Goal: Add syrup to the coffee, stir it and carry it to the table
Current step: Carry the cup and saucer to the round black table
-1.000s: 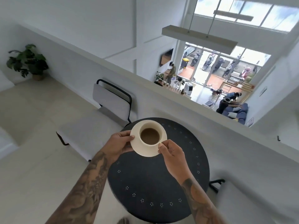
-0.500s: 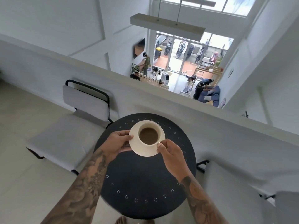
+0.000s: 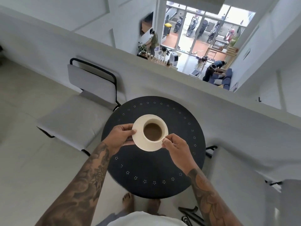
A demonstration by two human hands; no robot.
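A cream cup (image 3: 154, 121) full of brown coffee stands on a cream saucer (image 3: 141, 144), held above the round black table (image 3: 146, 170). My left hand (image 3: 120, 137) grips the saucer's left rim, thumb on top. At the cup's right side, my right hand (image 3: 175, 147) pinches where the handle lies; the handle itself is hidden. I cannot tell whether the saucer touches the table top. No syrup or spoon is in view.
A grey cushioned chair (image 3: 78, 115) with a black frame stands left of the table. Another grey chair (image 3: 241, 181) is at the right. A low white wall (image 3: 211, 101) runs behind the table, with a lower floor beyond it. My bare feet (image 3: 128, 203) are under the table's near edge.
The view has tilted down and moved closer, so the table sits lower and larger in frame. Both hands keep the same hold on the cup and saucer over the table.
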